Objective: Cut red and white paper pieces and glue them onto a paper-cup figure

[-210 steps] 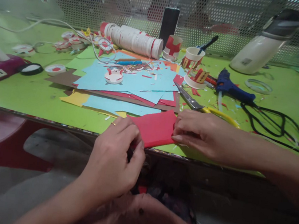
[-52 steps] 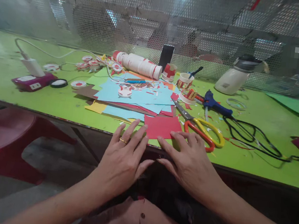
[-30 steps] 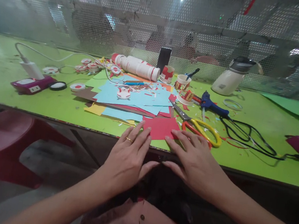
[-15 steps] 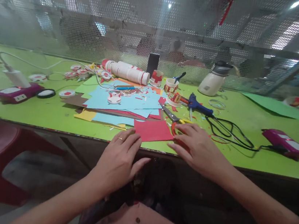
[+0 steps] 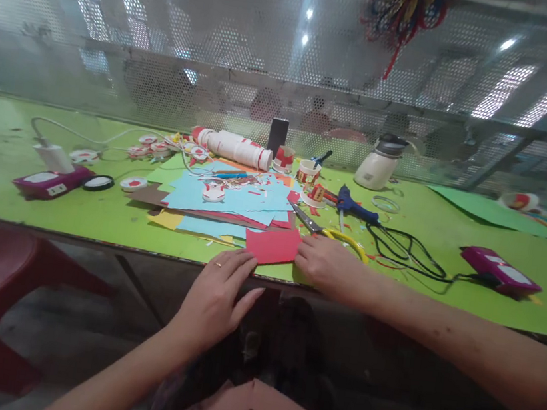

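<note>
A small red sheet of paper [image 5: 272,245] lies at the front edge of the table, between my two hands. My left hand [image 5: 222,289] rests at the paper's lower left corner, palm down, fingers stretched out and thumb apart. At the other side, my right hand [image 5: 328,266] is closed with its fingers bent over the paper's right edge; the fingertips are partly hidden. Just behind that hand lie scissors [image 5: 308,219], blades pointing away to the left. Their yellow handle shows beyond my knuckles, while the other, orange handle is covered.
Stacked coloured sheets [image 5: 188,202] with scraps lie behind the paper. A blue glue gun [image 5: 358,208] and looped black cable [image 5: 406,246] are to the right, near a purple power socket [image 5: 501,270]. Farther back stand paper cups [image 5: 309,171] and a white jug [image 5: 378,166].
My right hand has moved left and its spread fingers have closed at the red paper's right edge. My left hand stays by the lower left corner. The view has tilted up slightly.
</note>
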`<state>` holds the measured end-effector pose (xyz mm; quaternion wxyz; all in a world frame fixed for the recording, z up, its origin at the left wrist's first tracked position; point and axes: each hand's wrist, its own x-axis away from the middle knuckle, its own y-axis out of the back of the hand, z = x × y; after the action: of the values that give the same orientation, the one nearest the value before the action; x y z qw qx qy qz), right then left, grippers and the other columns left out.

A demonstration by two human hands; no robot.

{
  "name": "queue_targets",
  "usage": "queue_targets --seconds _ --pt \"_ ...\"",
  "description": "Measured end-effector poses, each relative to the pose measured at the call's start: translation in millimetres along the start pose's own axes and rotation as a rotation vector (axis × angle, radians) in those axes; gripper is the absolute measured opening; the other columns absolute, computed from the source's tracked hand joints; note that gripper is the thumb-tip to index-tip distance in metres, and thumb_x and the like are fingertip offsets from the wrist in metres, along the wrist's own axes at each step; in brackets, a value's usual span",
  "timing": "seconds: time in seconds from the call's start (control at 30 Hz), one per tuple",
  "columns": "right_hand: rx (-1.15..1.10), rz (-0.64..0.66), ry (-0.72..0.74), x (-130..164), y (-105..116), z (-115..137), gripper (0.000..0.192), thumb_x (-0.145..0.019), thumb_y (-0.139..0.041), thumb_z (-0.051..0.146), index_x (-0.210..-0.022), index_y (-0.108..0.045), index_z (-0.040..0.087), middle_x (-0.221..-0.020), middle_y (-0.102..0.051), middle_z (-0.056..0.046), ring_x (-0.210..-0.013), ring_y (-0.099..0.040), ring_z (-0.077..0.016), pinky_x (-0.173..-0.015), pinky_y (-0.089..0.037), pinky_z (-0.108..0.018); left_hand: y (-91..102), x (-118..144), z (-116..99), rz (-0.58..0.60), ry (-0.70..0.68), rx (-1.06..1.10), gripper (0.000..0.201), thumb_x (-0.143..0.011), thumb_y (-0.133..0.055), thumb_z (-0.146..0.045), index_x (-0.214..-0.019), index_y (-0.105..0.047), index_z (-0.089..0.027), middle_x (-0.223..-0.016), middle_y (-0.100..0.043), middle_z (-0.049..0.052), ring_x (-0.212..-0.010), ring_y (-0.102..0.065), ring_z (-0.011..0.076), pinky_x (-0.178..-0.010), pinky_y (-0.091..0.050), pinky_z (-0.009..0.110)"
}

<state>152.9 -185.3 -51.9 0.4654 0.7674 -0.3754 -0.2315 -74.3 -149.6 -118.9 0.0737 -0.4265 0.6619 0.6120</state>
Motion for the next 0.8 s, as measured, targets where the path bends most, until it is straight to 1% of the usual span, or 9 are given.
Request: queue_targets --seconds 0.1,0.17,0.2,0.3,0.33,0.4,0.57,0.7,0.8 --pt "0.009 -0.091 -0.06 4 1 -6 0.015 -0.084 -0.048 0.01 -0.079 -0.062 0.012 -0.08 -0.062 -0.01 -0.078 -0.051 -0.0207 -0.067 -0.036 -0.032 12.6 1 -9 -0.191 0.136 0.173 0.035 -0.083 -0.054 -0.022 -0.118 -0.054 -0.019 -0.127 -0.051 0.012 -0.118 -0.046 0.024 -0.099 -0.038 0.044" --pt "0.028 -0.185 -0.133 5 7 -6 0.016 -0.086 -0.046 0.01 -0.081 -0.061 0.012 -0.081 -0.06 -0.01 -0.079 -0.049 -0.0209 -0.069 -0.036 -0.032 20.4 -2 -22 -0.342 0.285 0.348 0.026 -0.081 -0.056 -0.02 -0.107 -0.061 -0.019 -0.114 -0.058 0.01 -0.108 -0.053 0.0219 -0.093 -0.043 0.039" --pt "0.035 -0.225 -0.161 4 11 -3 0.017 -0.086 -0.044 0.011 -0.082 -0.061 0.012 -0.082 -0.06 -0.01 -0.08 -0.048 -0.0209 -0.07 -0.036 -0.033 22.5 -5 -29 -0.319 0.361 0.488 0.021 -0.082 -0.056 -0.022 -0.101 -0.063 -0.019 -0.106 -0.061 0.009 -0.099 -0.057 0.0203 -0.087 -0.047 0.035" --pt "0.043 -0.298 -0.178 0 24 9 0.02 -0.089 -0.042 0.014 -0.084 -0.061 0.012 -0.081 -0.058 -0.01 -0.078 -0.046 -0.0214 -0.069 -0.035 -0.034 18.1 -23 -50 -0.033 0.674 1.044 0.028 -0.082 -0.055 -0.034 -0.101 -0.064 -0.015 -0.093 -0.066 0.009 -0.08 -0.062 0.0184 -0.071 -0.052 0.03" --pt "0.042 -0.318 -0.166 -1 28 13 0.021 -0.09 -0.042 0.015 -0.084 -0.062 0.012 -0.08 -0.058 -0.01 -0.078 -0.046 -0.0216 -0.069 -0.035 -0.034 14.0 -30 -55 -0.023 0.758 1.199 0.031 -0.083 -0.053 -0.037 -0.098 -0.064 -0.013 -0.09 -0.066 0.01 -0.078 -0.063 0.0183 -0.07 -0.052 0.03" --pt "0.038 -0.374 -0.148 -3 34 21 0.023 -0.09 -0.041 0.016 -0.087 -0.063 0.011 -0.081 -0.059 -0.01 -0.078 -0.046 -0.0224 -0.07 -0.036 -0.036 5.1 -46 -61 -0.066 0.788 1.462 0.033 -0.084 -0.05 -0.041 -0.084 -0.065 -0.012 -0.086 -0.066 0.01 -0.08 -0.062 0.0189 -0.07 -0.051 0.029" --pt "-0.064 -0.53 -0.157 3 36 30 0.027 -0.09 -0.04 0.013 -0.106 -0.06 0.009 -0.095 -0.061 -0.015 -0.09 -0.048 -0.0255 -0.078 -0.04 -0.042 -6.2 -65 -60 -0.277 0.754 1.636 0.025 -0.079 -0.059 -0.036 -0.066 -0.06 -0.014 -0.071 -0.065 0.006 -0.077 -0.062 0.0168 -0.068 -0.049 0.025" --pt "-0.283 -0.656 -0.312 20 33 28 0.024 -0.086 -0.048 0.013 -0.107 -0.059 0.015 -0.105 -0.059 -0.012 -0.097 -0.05 -0.0238 -0.085 -0.042 -0.042 -5.1 -68 -54 -0.251 0.742 1.629 0.027 -0.078 -0.061 -0.038 -0.07 -0.061 -0.012 -0.07 -0.066 0.005 -0.071 -0.062 0.0159 -0.064 -0.05 0.026" --pt "-0.407 -0.717 -0.492 39 22 16 0.019 -0.086 -0.05 0.017 -0.102 -0.061 0.016 -0.098 -0.06 -0.011 -0.093 -0.054 -0.0215 -0.082 -0.045 -0.038 -1.9 -74 -46 -0.169 0.736 1.643 0.029 -0.078 -0.061 -0.039 -0.079 -0.064 -0.01 -0.078 -0.068 0.008 -0.074 -0.065 0.0184 -0.058 -0.05 0.024"
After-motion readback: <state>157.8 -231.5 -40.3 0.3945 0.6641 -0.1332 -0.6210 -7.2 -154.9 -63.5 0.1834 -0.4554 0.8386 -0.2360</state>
